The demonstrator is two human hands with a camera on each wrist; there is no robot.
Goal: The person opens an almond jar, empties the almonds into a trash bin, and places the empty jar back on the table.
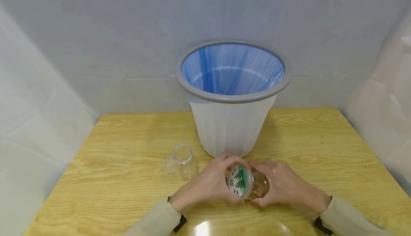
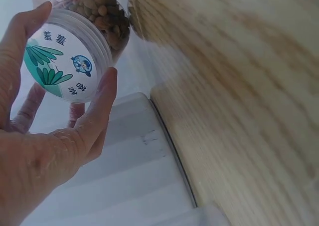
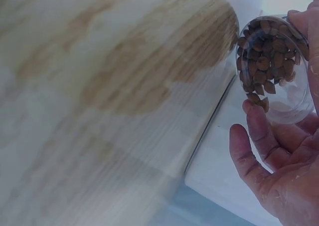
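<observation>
Jar (image 1: 253, 186) of brown nuts lay on its side between my hands, low over table (image 1: 128, 139), just before white bin (image 1: 231, 129). My left hand (image 1: 208, 186) curled round green-and-white lid (image 1: 239, 182); my right hand (image 1: 282, 186) cupped clear body. Step, I judged: unscrewing lid. Next called for firm counter-twist, mouth tipped up against spills. Empty glass jar (image 1: 183, 159) stood well left.

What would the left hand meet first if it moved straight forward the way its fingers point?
Probably the white bin: the left hand, gripping the jar lid, points toward its base, though depth is uncertain.
</observation>
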